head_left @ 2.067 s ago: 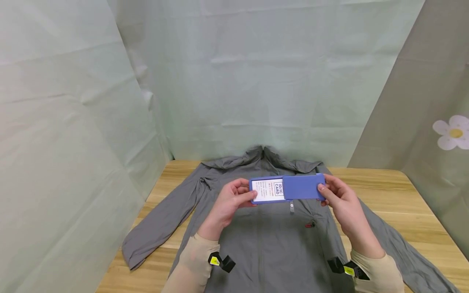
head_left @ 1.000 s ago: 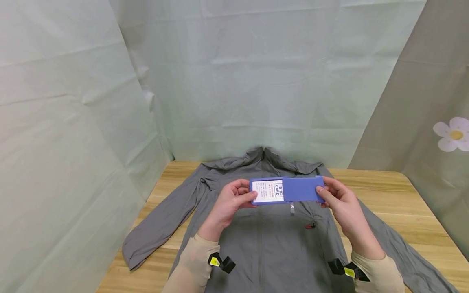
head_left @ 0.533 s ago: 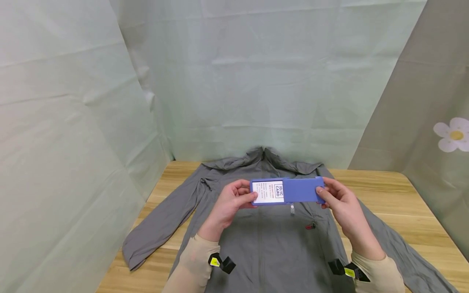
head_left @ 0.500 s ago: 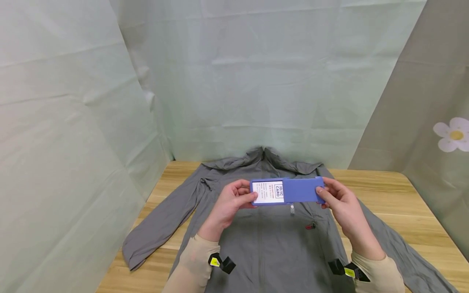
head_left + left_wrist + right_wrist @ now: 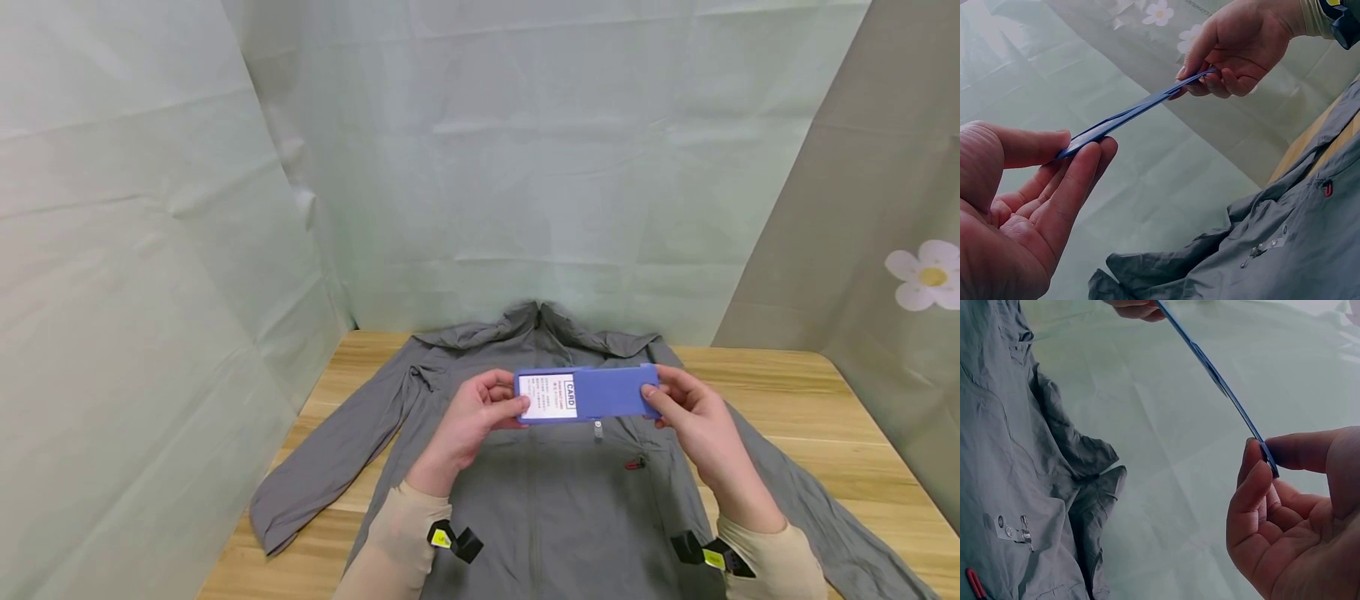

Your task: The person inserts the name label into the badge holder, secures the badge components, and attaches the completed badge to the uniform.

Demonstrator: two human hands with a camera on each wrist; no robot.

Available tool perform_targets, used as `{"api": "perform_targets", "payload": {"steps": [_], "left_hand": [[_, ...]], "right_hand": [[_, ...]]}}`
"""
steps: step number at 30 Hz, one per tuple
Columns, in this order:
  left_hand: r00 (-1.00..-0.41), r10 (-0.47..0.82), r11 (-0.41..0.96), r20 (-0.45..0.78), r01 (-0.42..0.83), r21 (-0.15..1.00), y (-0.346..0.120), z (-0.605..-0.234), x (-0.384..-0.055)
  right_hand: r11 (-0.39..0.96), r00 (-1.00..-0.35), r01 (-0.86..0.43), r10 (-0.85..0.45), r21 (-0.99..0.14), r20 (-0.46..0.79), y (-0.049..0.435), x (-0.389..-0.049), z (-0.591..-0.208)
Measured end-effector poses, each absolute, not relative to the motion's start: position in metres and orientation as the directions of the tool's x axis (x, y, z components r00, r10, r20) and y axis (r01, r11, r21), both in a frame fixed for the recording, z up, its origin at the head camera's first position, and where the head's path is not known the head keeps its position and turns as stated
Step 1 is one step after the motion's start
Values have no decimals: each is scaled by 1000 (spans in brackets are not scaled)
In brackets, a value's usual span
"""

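I hold the blue card holder (image 5: 611, 392) by opposite ends, left fingers (image 5: 507, 409) and right fingers (image 5: 666, 405) pinching it above the jacket (image 5: 555, 500).

Above a grey jacket (image 5: 1241, 256), a blue holder (image 5: 1132, 113) is pinched at opposite ends by left hand (image 5: 1022, 231) and right hand (image 5: 1244, 47).

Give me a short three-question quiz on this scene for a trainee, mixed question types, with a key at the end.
1. True or false: the left hand and right hand grip opposite ends of the blue card holder.
2. What lies spread on the wooden table? A: a towel; B: a gray jacket; C: a striped blanket.
3. Fill in: the bold word showing on the white insert is ____.

Key: 1 true; 2 B; 3 CARD.
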State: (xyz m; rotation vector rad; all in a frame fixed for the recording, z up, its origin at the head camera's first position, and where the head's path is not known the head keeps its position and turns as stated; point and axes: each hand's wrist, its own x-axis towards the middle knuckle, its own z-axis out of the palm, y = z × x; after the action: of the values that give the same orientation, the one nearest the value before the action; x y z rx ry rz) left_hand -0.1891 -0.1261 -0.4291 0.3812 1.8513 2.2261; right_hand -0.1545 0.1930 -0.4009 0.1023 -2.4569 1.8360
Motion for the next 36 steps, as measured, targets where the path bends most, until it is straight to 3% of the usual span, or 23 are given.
{"api": "perform_targets", "payload": {"steps": [28, 36], "left_hand": [[-934, 353, -191, 52, -18, 982, -124, -429, -186], [-941, 334, -197, 54, -13, 980, -124, -428, -188]], "right_hand": [[278, -988, -108, -133, -954, 73, 186, -154, -407], [298, -992, -94, -110, -950, 64, 188, -156, -405]]}}
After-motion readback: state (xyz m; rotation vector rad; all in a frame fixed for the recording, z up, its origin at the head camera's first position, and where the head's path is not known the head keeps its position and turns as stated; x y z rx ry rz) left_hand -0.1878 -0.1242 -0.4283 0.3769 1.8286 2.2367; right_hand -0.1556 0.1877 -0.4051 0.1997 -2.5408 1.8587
